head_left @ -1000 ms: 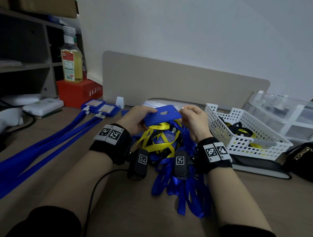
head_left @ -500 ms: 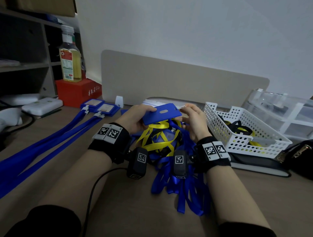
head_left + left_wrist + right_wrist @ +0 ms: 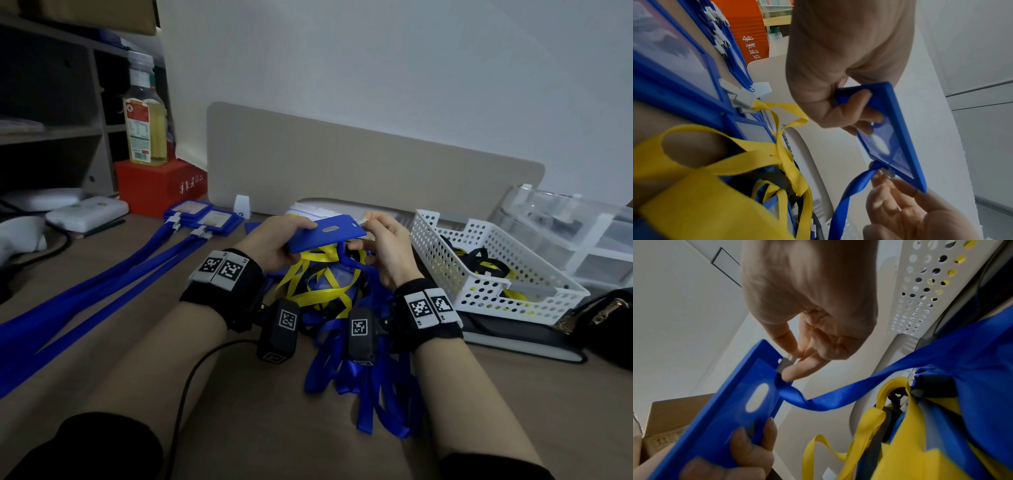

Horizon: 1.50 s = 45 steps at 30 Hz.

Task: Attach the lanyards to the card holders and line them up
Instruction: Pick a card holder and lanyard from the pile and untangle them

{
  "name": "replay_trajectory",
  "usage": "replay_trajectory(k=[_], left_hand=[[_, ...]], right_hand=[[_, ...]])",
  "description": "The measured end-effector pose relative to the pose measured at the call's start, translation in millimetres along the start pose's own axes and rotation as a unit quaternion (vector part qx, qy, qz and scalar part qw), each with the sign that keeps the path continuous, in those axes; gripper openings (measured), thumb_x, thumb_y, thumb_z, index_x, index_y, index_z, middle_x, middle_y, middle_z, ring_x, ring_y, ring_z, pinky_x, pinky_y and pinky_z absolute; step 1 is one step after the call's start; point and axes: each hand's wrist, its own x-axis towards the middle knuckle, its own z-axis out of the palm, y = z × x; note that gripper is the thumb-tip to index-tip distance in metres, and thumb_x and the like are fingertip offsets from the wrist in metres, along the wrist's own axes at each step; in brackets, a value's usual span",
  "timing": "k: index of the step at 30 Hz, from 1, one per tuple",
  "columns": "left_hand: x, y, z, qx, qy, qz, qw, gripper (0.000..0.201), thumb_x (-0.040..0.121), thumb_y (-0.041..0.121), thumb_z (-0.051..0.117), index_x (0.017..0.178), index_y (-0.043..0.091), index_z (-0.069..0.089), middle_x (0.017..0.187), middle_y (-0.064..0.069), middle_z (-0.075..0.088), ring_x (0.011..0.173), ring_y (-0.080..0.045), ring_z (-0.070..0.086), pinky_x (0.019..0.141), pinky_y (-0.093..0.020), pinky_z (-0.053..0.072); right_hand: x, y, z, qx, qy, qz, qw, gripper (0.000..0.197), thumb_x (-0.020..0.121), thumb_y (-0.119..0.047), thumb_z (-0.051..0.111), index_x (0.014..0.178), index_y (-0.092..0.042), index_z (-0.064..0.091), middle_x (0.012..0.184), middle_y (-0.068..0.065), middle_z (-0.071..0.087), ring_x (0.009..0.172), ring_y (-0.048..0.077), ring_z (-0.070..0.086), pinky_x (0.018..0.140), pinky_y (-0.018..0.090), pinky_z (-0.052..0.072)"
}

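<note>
Your left grip [image 3: 274,245] clamps the blue card holder [image 3: 327,233] by its near short end, above the worktop [image 3: 239,394]; its long axis runs rightward to your right grip [image 3: 385,246], nearest the slot end. Beside it, a white basket [image 3: 442,270] holds black and yellow lanyards.

From the left wrist, the blue lanyard [image 3: 840,204] climbs to the holder's edge.

From the right wrist, your fingertips [image 3: 795,371] pinch the white clip [image 3: 785,364] at the slot.

Red box [image 3: 161,186] stands at the desk's back left. Oil bottle [image 3: 145,118] stands on it. White perforated basket [image 3: 486,270] sits well right of the box, a black handbag [image 3: 606,322] beyond it.
</note>
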Motion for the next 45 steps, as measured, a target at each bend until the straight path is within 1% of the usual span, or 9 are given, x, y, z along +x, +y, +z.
replay_trajectory(k=[9,15,21,26,30,35,40,43,45], left_hand=[[-5.9,5.4,2.5,0.029,0.036,0.020,0.999,0.010,0.090,0.011,0.060,0.084,0.012,0.053,0.069,-0.005,0.054,0.043,-0.012,0.049,0.033,-0.012,0.029],[-8.0,6.3,3.2,0.034,0.047,0.024,0.998,0.013,0.089,0.010,0.062,0.081,0.012,0.051,0.074,-0.008,0.053,0.055,-0.016,0.046,0.033,-0.012,0.029],[-11.5,6.4,3.6,0.032,0.045,0.027,0.998,0.017,0.090,0.008,0.059,0.077,0.012,0.049,0.068,-0.006,0.053,0.034,-0.010,0.049,0.033,-0.010,0.027],[-12.1,5.9,2.1,0.025,0.043,0.018,0.999,0.017,0.090,0.008,0.060,0.078,0.013,0.048,0.069,-0.006,0.051,0.050,-0.015,0.044,0.033,-0.010,0.026],[-15.3,6.3,1.5,0.015,0.041,0.008,0.999,0.018,0.091,0.009,0.059,0.077,0.014,0.048,0.067,-0.004,0.052,0.036,-0.009,0.049,0.032,-0.010,0.027],[-22.5,9.9,3.2,0.041,0.029,0.012,0.999,0.012,0.091,0.008,0.059,0.083,0.011,0.051,0.053,-0.002,0.059,0.029,-0.007,0.049,0.030,-0.010,0.029],[-25.7,12.5,6.4,0.044,0.035,0.026,0.998,0.009,0.090,0.007,0.059,0.097,0.008,0.055,0.071,-0.006,0.055,0.029,-0.006,0.049,0.031,-0.010,0.030],[-25.4,12.5,5.5,0.041,0.034,0.024,0.998,0.015,0.091,0.007,0.058,0.105,0.007,0.054,0.071,-0.006,0.056,0.030,-0.007,0.050,0.031,-0.010,0.029],[-25.9,12.7,5.5,0.049,0.035,0.022,0.998,0.012,0.090,0.008,0.059,0.102,0.008,0.055,0.066,-0.005,0.058,0.030,-0.007,0.049,0.032,-0.010,0.029]], right_hand=[[2.1,2.4,-0.4,-0.022,0.003,0.005,1.000,0.021,0.092,-0.007,0.048,0.078,-0.022,0.050,0.072,-0.002,0.062,0.041,0.010,0.059,0.034,0.013,0.021],[4.1,2.9,-0.2,-0.038,0.002,-0.004,0.999,0.019,0.091,-0.005,0.047,0.078,-0.020,0.050,0.069,-0.003,0.059,0.036,0.010,0.054,0.039,0.017,0.024],[4.1,5.7,-2.1,-0.057,-0.008,-0.017,0.998,0.021,0.089,-0.002,0.046,0.077,-0.019,0.050,0.072,0.001,0.057,0.035,0.012,0.053,0.041,0.019,0.029],[4.8,7.8,-3.5,-0.069,-0.020,-0.021,0.997,0.023,0.091,-0.002,0.046,0.077,-0.018,0.052,0.085,0.013,0.051,0.035,0.011,0.054,0.036,0.014,0.025],[3.7,7.6,-2.3,-0.069,-0.030,-0.019,0.997,0.022,0.094,-0.003,0.046,0.079,-0.017,0.053,0.091,0.014,0.051,0.035,0.011,0.054,0.031,0.013,0.026],[0.9,3.9,-2.3,-0.048,-0.020,-0.005,0.999,0.022,0.090,0.001,0.046,0.076,-0.015,0.052,0.077,0.008,0.057,0.033,0.011,0.051,0.032,0.013,0.027],[-0.5,2.0,-0.5,-0.035,-0.008,-0.007,0.999,0.022,0.091,0.001,0.044,0.076,-0.014,0.048,0.074,0.008,0.055,0.032,0.011,0.048,0.031,0.014,0.032],[1.9,4.2,-0.9,-0.039,0.001,-0.006,0.999,0.021,0.090,-0.001,0.045,0.076,-0.016,0.049,0.071,0.005,0.057,0.033,0.011,0.049,0.035,0.017,0.031],[3.2,5.7,-1.3,-0.039,0.002,-0.007,0.999,0.021,0.090,-0.002,0.046,0.075,-0.017,0.050,0.068,0.003,0.058,0.033,0.011,0.050,0.038,0.019,0.030]])
